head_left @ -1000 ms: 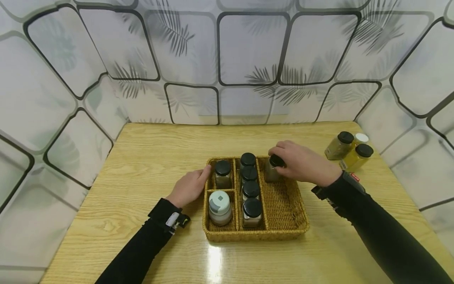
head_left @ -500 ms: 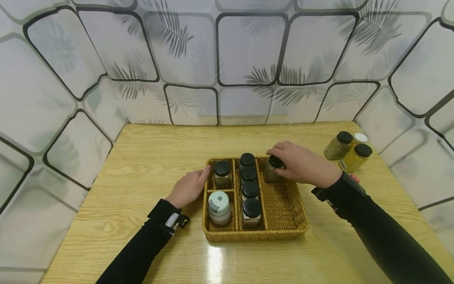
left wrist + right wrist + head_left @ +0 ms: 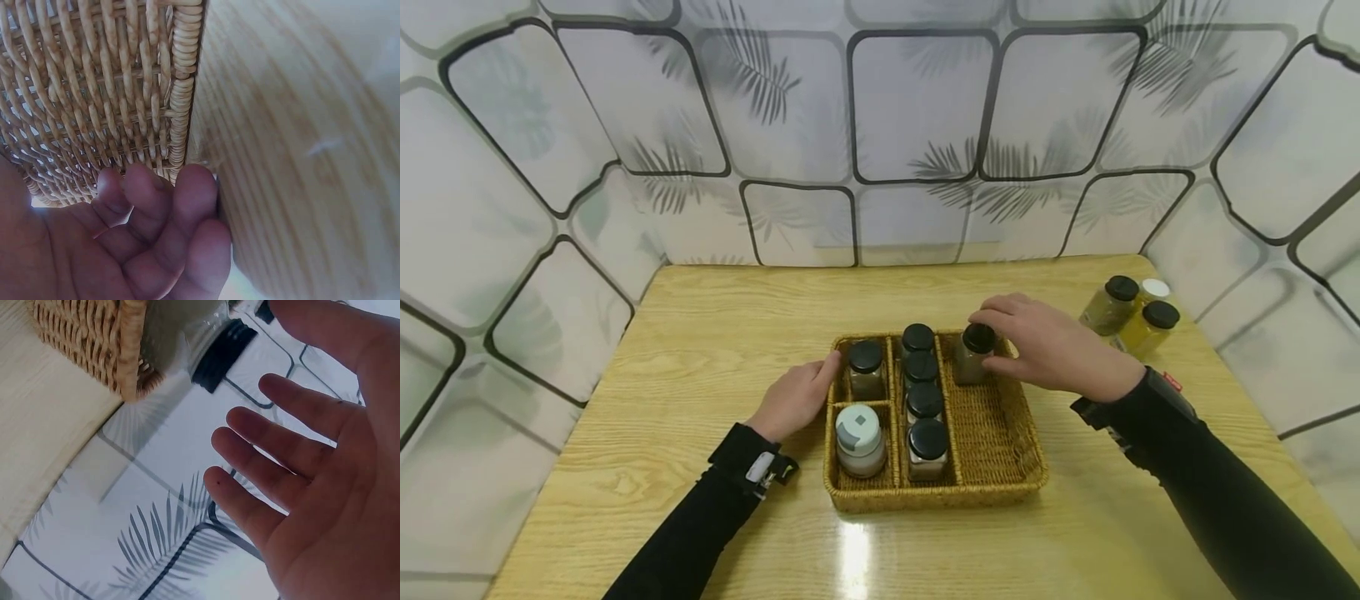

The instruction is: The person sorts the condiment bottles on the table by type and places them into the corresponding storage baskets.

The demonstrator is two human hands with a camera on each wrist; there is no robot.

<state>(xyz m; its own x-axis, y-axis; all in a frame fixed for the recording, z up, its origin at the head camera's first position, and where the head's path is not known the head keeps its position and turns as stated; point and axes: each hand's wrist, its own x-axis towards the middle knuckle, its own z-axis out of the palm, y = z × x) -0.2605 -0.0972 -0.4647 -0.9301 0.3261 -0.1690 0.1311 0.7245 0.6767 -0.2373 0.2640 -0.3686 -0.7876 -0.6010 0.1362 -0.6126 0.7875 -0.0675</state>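
- I am finding the jar standing upright at the far end of the long right-hand compartment of the wicker basket, beside the divider.
- The right hand is hovering beside it with fingers straight and spread, pinching nothing.
- The left hand is resting at the basket's left side, fingers bent and close together; whether it is gripping or only bracing, I cannot tell.
- I am judging the step in hand to be leaving this jar seated. Doing it well would mean keeping the thumb wide of the lid, raising the hand straight up, and bracing the basket from the left.
- The head view is leaving thumb contact with the jar uncertain; the right wrist view is showing a plain gap between the four fingers and the black lid.
- The left wrist view is revealing fingertips at the outer wicker wall, which the head view is hiding.
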